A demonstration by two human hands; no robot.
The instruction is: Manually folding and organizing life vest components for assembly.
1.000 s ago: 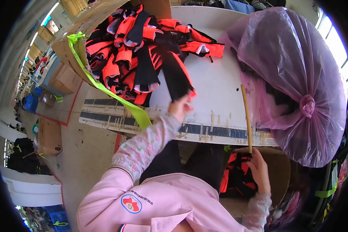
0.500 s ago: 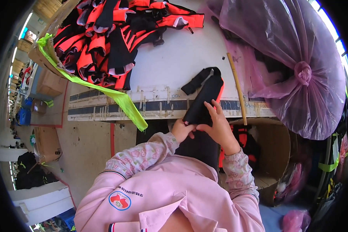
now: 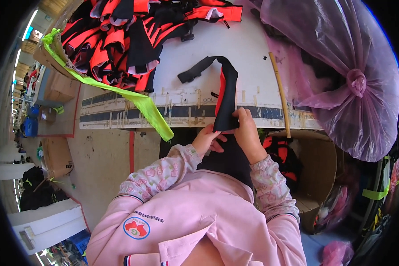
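A black and orange-red fabric strap (image 3: 227, 95) runs from the table's near edge onto its white top, its thinner black end bent off to the left. My left hand (image 3: 205, 140) pinches the near end's left corner, other fingers curled below it. At the right corner of that same end, my right hand (image 3: 247, 133) grips with thumb and fingers closed. Left of the strap lies a large heap of black and orange-red fabric pieces (image 3: 137, 42).
A wooden stick (image 3: 280, 95) lies right of the strap. Beyond it bulges a knotted purple plastic bag (image 3: 337, 57). A neon-yellow strip (image 3: 153, 116) hangs over the table edge (image 3: 115, 125). Under the table at right stands an open cardboard box (image 3: 317, 170).
The strap has turned over to show its orange-red left side, its far end swinging left. My right hand has closed from spread fingers onto the near end's right corner.
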